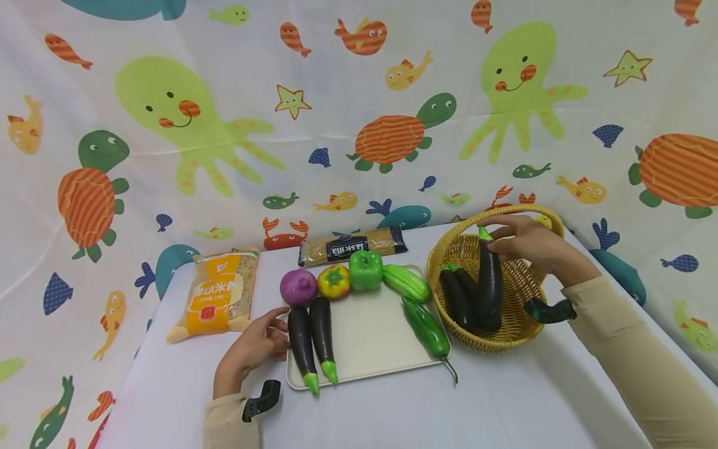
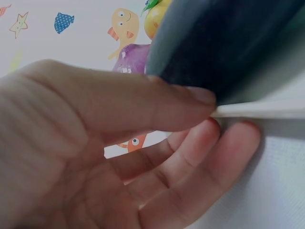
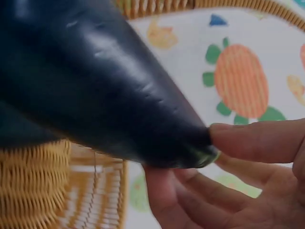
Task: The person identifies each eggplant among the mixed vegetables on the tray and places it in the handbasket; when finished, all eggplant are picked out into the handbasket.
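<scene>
My right hand (image 1: 530, 243) pinches an eggplant (image 1: 491, 287) near its green stem end, between thumb and fingers. That eggplant stands tilted in the wicker basket (image 1: 516, 299), beside more eggplants (image 1: 457, 299) lying inside. In the right wrist view the fingertips (image 3: 228, 136) sit at its narrow end. At the left edge of the cream tray (image 1: 364, 337), my left hand (image 1: 252, 346) pinches the rim, thumb above and fingers below, as the left wrist view shows. Two eggplants (image 1: 301, 343) lie on the tray right next to the thumb, their green ends over the front rim.
Along the tray's back are a purple onion (image 1: 298, 287), a red-yellow tomato-like vegetable (image 1: 333, 282), a green bell pepper (image 1: 365, 270) and a green cucumber-like vegetable (image 1: 406, 283). A long green pepper (image 1: 426, 328) lies at its right. Behind is a spaghetti pack (image 1: 353, 246); an orange bag (image 1: 219, 293) lies left.
</scene>
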A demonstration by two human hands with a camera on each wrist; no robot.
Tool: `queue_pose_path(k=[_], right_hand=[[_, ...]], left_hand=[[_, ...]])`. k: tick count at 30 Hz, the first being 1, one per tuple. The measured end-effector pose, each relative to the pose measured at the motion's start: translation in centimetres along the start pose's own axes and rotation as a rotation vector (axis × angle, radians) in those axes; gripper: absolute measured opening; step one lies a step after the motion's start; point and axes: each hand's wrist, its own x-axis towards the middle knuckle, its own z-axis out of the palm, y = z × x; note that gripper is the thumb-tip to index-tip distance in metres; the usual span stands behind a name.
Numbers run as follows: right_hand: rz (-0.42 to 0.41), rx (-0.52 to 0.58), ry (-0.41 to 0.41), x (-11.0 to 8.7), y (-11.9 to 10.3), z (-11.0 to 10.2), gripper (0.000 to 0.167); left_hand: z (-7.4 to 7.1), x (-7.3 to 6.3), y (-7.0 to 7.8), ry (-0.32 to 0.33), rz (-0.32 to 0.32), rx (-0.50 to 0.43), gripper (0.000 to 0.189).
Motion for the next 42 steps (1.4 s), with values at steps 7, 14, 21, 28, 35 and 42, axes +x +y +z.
queue_pose_path(k=[7, 14, 21, 28, 35, 42], right_hand=[[0.009, -0.187, -0.073, 1.8, 0.0, -0.9, 0.05], [-0.003, -0.405, -0.16, 3.7, 0.6, -0.4, 0.049], [-0.007, -0.361, -0.221, 5.3, 2.1, 0.1, 0.049], [0.085, -0.31, -0.247, 6.6, 3.8, 0.6, 0.046], [0.119, -0.295, -0.301, 7.6, 4.6, 0.6, 0.042], [0.137, -0.304, -0.326, 8.2, 5.0, 0.8, 0.048]], left_hand=[[0.0, 0.2, -0.1, 0.003, 0.006, 0.005, 0.073], [-0.1, 0.5, -0.2, 0.006, 0.004, 0.006, 0.073], [0.0, 0.6, -0.1, 0.003, 0.01, 0.003, 0.073], [0.0, 0.8, -0.1, 0.001, 0.012, 0.002, 0.073], [0.1, 1.0, -0.1, 0.006, 0.005, 0.002, 0.073], [0.2, 1.3, 0.0, 0.01, 0.005, -0.002, 0.073]])
